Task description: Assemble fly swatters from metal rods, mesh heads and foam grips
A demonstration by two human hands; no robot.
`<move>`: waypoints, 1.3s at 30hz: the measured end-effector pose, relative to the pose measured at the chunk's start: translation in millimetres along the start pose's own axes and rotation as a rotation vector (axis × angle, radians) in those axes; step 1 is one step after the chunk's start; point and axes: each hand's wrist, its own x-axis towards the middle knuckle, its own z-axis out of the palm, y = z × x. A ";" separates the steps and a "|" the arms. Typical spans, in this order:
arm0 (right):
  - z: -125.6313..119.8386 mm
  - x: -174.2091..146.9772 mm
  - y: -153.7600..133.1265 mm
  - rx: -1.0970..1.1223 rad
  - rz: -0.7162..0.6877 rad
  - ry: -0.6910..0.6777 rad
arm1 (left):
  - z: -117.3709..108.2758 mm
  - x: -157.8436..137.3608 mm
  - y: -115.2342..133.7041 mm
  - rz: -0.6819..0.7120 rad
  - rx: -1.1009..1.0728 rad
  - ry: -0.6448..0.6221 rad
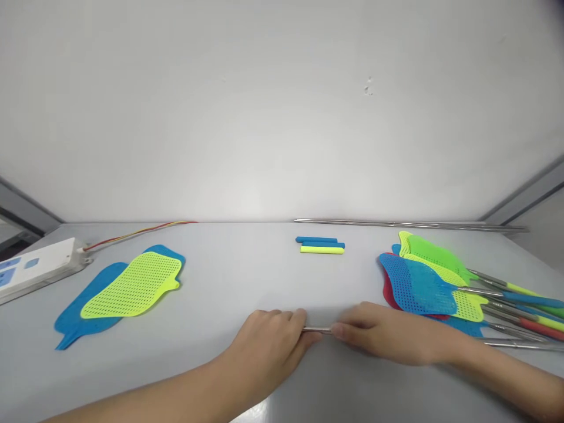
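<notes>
A thin silver metal rod (318,330) runs between my two hands, low over the grey table. My left hand (273,338) is wrapped over it, knuckles up, and hides its left end. From the other side my right hand (368,332) pinches the rod between thumb and fingers, a short stretch of bare metal showing between the hands. A metal rod (524,344) also emerges right of my right forearm, roughly in line; whether it is the same one I cannot tell. Beyond my hands lie blue grip sleeves (316,239) and a yellow one (321,250).
Fly swatters in blue (423,285), green and yellow are heaped at the right, handles pointing right. At the left lie loose swatter heads, a yellow one (136,285) over blue ones (88,299). A white power strip (48,264) sits far left. Long rods (409,224) line the wall.
</notes>
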 end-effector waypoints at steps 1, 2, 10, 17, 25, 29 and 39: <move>-1.1 -0.1 0.0 0.006 0.013 0.008 | -1.1 1.0 -1.1 -0.026 -0.024 0.005; -1.8 -0.2 0.0 0.011 0.023 0.008 | -1.7 1.7 -2.2 -0.047 -0.047 0.011; 0.7 -0.7 -4.0 0.024 0.033 0.013 | 8.8 0.5 -3.3 0.068 -0.069 0.012; 13.1 0.0 -3.4 0.022 0.021 0.067 | 12.2 -6.7 0.4 0.062 -0.048 0.023; 21.5 3.1 -0.5 0.050 0.010 0.022 | 13.6 -10.3 7.1 0.043 -0.038 -0.035; 21.6 3.5 -1.8 0.069 0.020 0.026 | 12.9 -9.6 9.2 0.028 -0.032 -0.066; 17.6 7.4 1.8 0.090 0.021 -0.082 | 11.9 -6.8 8.3 0.044 -0.041 -0.048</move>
